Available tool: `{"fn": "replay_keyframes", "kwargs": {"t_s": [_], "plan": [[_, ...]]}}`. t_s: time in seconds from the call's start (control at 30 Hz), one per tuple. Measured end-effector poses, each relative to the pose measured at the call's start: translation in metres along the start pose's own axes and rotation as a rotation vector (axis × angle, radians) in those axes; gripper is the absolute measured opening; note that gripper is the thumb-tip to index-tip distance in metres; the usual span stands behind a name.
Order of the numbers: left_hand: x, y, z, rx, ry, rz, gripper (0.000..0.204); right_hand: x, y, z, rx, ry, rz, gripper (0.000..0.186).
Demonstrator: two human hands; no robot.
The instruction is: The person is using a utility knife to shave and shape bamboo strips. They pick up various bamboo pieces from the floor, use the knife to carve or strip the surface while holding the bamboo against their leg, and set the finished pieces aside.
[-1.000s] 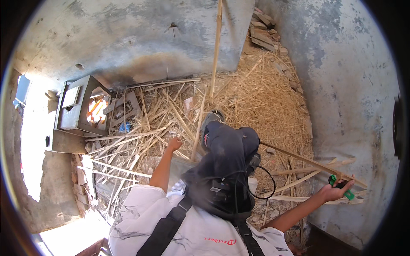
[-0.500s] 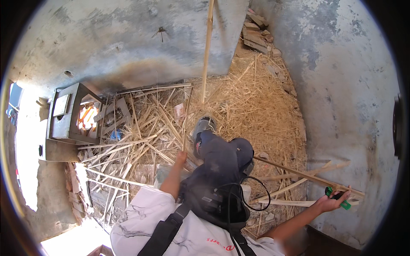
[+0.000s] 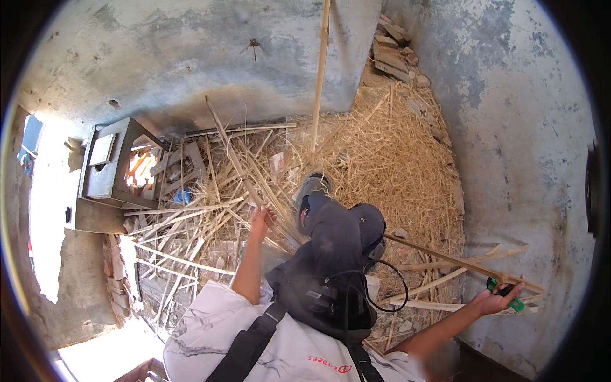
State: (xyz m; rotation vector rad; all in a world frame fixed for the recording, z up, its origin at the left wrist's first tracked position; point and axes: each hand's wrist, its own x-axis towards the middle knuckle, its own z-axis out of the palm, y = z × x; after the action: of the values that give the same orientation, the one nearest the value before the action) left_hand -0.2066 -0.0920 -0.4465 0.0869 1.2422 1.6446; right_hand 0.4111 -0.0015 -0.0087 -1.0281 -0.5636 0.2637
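Note:
My left hand (image 3: 260, 221) is in front of the heap, its fingers apart. A bamboo strip (image 3: 234, 156) slants up and left from its fingertips, its near end touching or just off them. At the far right, my right hand (image 3: 501, 299) is closed round a green-and-black hand tool (image 3: 513, 297), whose exact kind is partly hidden by the fingers. A long bamboo strip (image 3: 439, 256) runs from beside my knee to this same hand, and its end lies across the hand with the tool.
Loose strips and slats (image 3: 172, 239) are heaped on the left. Straw-like shavings (image 3: 401, 165) cover the floor ahead. A tall pole (image 3: 321, 76) leans on the back wall. A wooden box (image 3: 111, 169) stands at the left. Bricks (image 3: 391, 54) are piled in the far corner. A black cable (image 3: 398, 274) loops by my leg.
My left hand has moved slightly up and its fingers have spread. The strip by it has swung from nearly upright to a leftward slant. My right hand stays nearly still with its tool.

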Motion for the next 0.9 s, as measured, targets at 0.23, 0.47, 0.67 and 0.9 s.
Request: {"fn": "replay_keyframes", "kwargs": {"t_s": [0.23,0.47,0.67,0.9], "plan": [[0.006,0.073,0.027,0.035,-0.019,0.159,0.033,-0.01,-0.003,0.008,-0.122,0.049,-0.073,0.034],[-0.012,0.11,-0.02,0.052,0.117,0.362,0.029,-0.043,0.009,0.104,-0.069,-0.189,-0.046,0.03],[-0.052,0.123,-0.046,0.123,0.211,0.289,0.019,-0.064,0.059,0.204,-0.128,-0.563,0.033,0.024],[-0.035,0.088,-0.035,0.239,0.26,0.183,0.012,-0.083,0.139,0.329,-0.18,-0.896,-0.07,0.03]]}}
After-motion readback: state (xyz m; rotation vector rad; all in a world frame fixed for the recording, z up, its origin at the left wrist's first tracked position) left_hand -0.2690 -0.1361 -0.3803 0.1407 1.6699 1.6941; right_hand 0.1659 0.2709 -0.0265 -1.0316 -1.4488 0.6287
